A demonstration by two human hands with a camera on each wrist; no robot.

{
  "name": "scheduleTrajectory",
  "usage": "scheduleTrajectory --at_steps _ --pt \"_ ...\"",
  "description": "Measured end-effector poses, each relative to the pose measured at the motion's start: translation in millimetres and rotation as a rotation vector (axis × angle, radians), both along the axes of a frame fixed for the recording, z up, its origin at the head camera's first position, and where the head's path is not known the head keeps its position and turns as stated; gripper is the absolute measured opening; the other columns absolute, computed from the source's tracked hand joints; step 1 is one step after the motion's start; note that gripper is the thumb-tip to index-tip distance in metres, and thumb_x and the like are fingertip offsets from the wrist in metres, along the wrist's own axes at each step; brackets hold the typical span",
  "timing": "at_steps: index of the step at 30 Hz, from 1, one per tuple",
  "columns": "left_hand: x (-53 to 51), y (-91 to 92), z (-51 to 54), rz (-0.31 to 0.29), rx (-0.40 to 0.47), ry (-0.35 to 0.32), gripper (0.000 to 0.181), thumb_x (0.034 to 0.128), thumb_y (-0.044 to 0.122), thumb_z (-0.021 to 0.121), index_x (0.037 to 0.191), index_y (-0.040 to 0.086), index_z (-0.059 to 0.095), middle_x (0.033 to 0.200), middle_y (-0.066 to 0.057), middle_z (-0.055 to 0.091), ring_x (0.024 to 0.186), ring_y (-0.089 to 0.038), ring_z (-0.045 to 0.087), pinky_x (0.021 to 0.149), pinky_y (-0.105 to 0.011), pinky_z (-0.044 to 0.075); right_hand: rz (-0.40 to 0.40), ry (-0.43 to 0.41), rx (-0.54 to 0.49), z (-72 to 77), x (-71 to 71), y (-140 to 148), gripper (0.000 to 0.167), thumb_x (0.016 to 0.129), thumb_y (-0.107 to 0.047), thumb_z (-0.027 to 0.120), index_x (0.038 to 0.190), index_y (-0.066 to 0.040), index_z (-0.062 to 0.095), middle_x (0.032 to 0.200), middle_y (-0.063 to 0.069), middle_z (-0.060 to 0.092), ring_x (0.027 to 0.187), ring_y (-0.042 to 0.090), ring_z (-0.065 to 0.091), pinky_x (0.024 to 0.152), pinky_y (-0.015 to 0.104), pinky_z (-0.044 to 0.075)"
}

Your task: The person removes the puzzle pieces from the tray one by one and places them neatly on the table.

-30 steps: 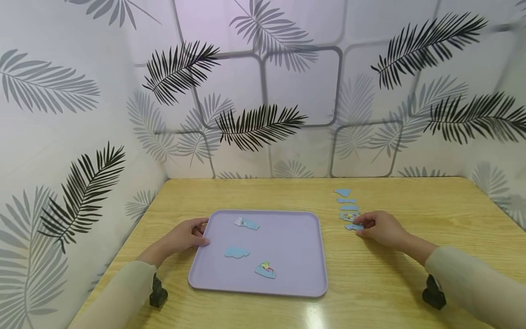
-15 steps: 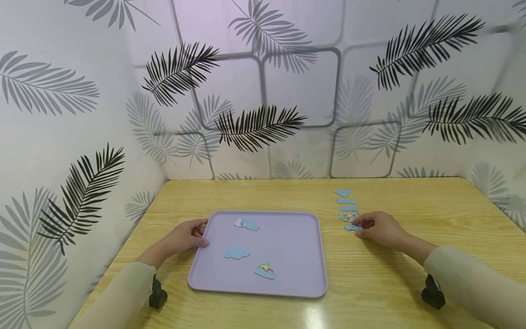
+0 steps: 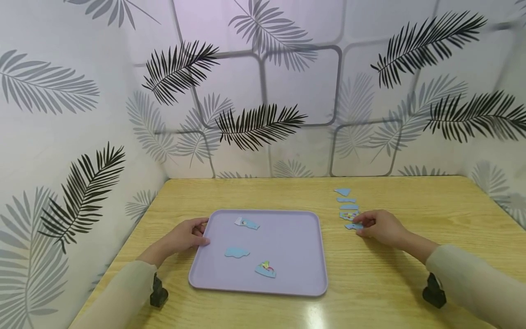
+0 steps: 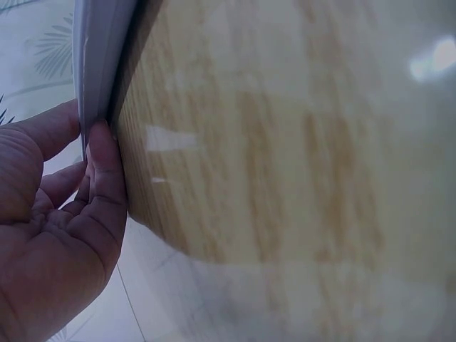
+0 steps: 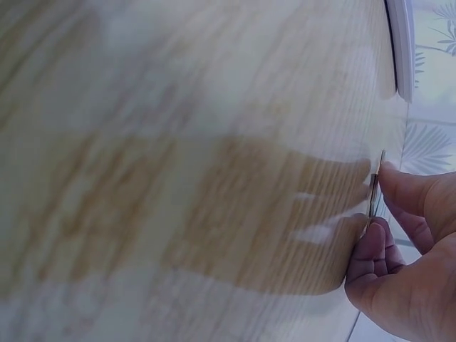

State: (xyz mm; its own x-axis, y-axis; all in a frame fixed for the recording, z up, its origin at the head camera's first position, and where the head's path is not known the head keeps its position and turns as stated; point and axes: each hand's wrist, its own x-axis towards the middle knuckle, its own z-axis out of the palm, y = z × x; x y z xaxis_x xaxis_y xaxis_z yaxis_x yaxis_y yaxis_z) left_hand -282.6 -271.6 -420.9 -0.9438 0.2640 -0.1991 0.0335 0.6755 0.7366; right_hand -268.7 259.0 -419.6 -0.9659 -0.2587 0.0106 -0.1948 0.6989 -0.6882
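My left hand grips the left rim of a lilac tray, thumb on one side and fingers on the other, as the left wrist view shows on the tray's edge. Three flat light-blue puzzle pieces lie in it: one with a white end, a plain one and one with a colourful print. My right hand pinches the right end of a small blue puzzle piece at the table. In the right wrist view that piece is seen edge-on; the fingertips hide part of it.
Beyond the right hand, more puzzle pieces form a column on the wooden table: a printed one, two narrow blue ones and a pointed one. A leaf-patterned wall rises behind the table.
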Motion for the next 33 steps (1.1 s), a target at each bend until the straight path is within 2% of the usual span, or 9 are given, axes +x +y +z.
scheduleTrajectory --at_steps 7,13,20,25,33 --pt "-1.1 -0.3 0.0 0.001 -0.004 -0.004 0.067 0.087 0.006 0.072 0.144 -0.006 0.039 0.103 -0.011 0.053 0.084 -0.02 0.051 0.064 -0.029 0.046 -0.008 -0.008 -0.005 2.9 0.2 -0.3 0.032 0.085 -0.014 0.076 0.111 0.002 0.069 0.101 0.014 0.062 0.086 0.022 0.055 0.066 0.032 0.046" --pt "-0.4 0.6 1.4 -0.005 0.009 -0.006 0.067 0.0872 0.006 0.072 0.144 -0.006 0.039 0.103 -0.011 0.054 0.085 -0.02 0.051 0.065 -0.028 0.047 -0.036 -0.011 -0.034 7.6 0.2 -1.3 0.036 0.087 -0.015 0.073 0.118 0.002 0.066 0.107 0.015 0.062 0.092 0.024 0.057 0.069 0.031 0.048" --pt "2.1 1.2 3.4 -0.012 0.016 -0.002 0.067 0.0872 0.006 0.072 0.143 -0.007 0.039 0.102 -0.011 0.053 0.083 -0.02 0.051 0.064 -0.028 0.047 -0.057 -0.001 -0.166 13.2 4.1 -12.8 0.04 0.088 -0.013 0.073 0.123 0.005 0.063 0.111 0.021 0.06 0.093 0.026 0.059 0.07 0.029 0.052" --pt "1.5 0.7 2.8 -0.013 0.014 0.0 0.067 0.0872 0.005 0.072 0.143 -0.007 0.038 0.102 -0.011 0.053 0.083 -0.019 0.051 0.063 -0.028 0.046 -0.058 0.016 -0.215 9.9 8.0 -25.9 0.039 0.087 -0.013 0.074 0.121 0.003 0.064 0.109 0.02 0.061 0.092 0.023 0.057 0.069 0.027 0.051" --pt "0.8 0.6 0.6 -0.006 0.006 -0.002 0.067 0.087 0.005 0.072 0.144 -0.007 0.039 0.102 -0.011 0.053 0.084 -0.02 0.051 0.064 -0.027 0.047 -0.049 -0.052 -0.313 6.0 19.1 -52.9 0.04 0.087 -0.013 0.074 0.121 0.004 0.063 0.103 0.014 0.062 0.089 0.02 0.056 0.07 0.025 0.05"
